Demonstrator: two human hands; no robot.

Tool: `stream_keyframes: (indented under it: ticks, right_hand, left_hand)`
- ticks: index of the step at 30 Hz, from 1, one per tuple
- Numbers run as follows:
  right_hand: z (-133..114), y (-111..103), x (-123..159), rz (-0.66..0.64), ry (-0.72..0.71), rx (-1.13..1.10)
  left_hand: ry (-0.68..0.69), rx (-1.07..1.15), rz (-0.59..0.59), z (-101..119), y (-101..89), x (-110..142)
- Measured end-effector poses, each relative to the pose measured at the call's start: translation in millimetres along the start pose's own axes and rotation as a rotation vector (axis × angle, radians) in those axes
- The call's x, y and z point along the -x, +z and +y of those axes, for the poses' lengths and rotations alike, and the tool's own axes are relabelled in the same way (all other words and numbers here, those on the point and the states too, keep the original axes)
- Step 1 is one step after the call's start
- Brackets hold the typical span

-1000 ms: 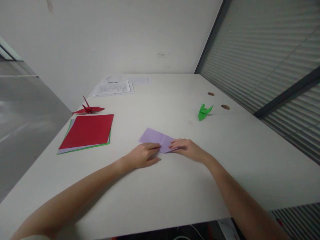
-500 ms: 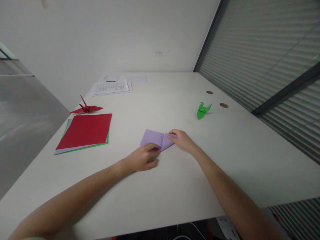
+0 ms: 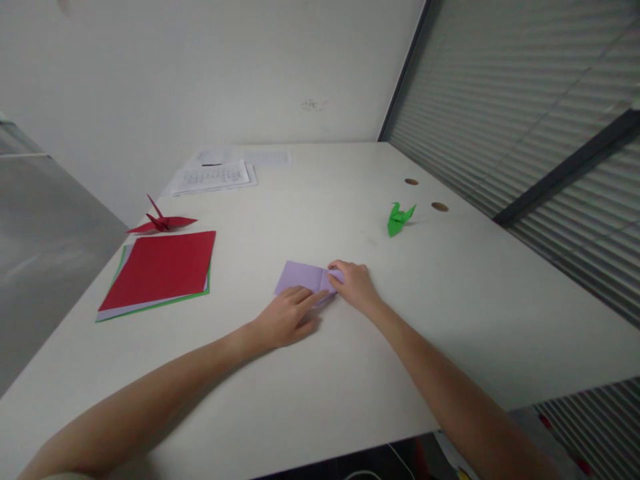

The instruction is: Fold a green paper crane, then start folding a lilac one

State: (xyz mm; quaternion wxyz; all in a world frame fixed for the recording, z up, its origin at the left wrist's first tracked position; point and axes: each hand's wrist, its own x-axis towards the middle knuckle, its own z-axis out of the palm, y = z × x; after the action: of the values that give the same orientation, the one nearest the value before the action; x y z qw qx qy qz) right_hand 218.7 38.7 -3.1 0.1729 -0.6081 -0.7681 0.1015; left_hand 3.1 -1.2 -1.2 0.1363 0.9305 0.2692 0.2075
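A folded sheet of purple origami paper [image 3: 299, 275] lies on the white table in front of me, with a crease running down it. My left hand [image 3: 287, 317] rests flat across its near edge, fingers stretched out and pressing on the paper. At the paper's right end, my right hand [image 3: 353, 283] pinches the right flap between thumb and fingers. The fingers of both hands hide part of the near and right edges.
To the left is a stack of square sheets, red [image 3: 165, 267] on top. A red paper crane [image 3: 163, 223] sits behind it. A green paper crane [image 3: 399, 219] stands at the right. Printed papers [image 3: 213, 177] lie at the back, and two round holes [image 3: 439, 207] pierce the table's right side.
My left fingers have stretched further right over the paper. The right flap has shifted inward under my right hand. The whole view has turned slightly.
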Motion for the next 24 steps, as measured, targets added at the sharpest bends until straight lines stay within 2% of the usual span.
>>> stream_keyframes:
  ticks: [3, 10, 18, 20, 24]
  right_hand:
    - [0.6, 2.0, 0.1, 0.009, 0.012, 0.046]
    - [4.1, 2.5, -2.2, 0.028, 0.015, 0.068]
    - [7.2, 2.0, -2.8, 0.013, 0.011, 0.035]
    - [7.2, 1.9, -2.9, 0.007, 0.011, 0.035]
    - [6.4, 1.6, -3.7, 0.004, 0.009, 0.035]
  left_hand:
    - [0.021, -0.061, -0.009, 3.1, 2.3, -2.0]
    - [0.038, -0.014, 0.007, 2.0, 3.4, -1.1]
    - [-0.172, 0.379, 0.115, -15.5, 7.6, -3.4]
    - [-0.146, 0.384, 0.102, -17.9, 7.7, -4.0]
    - [-0.044, 0.215, 0.004, -13.8, 4.1, -4.7]
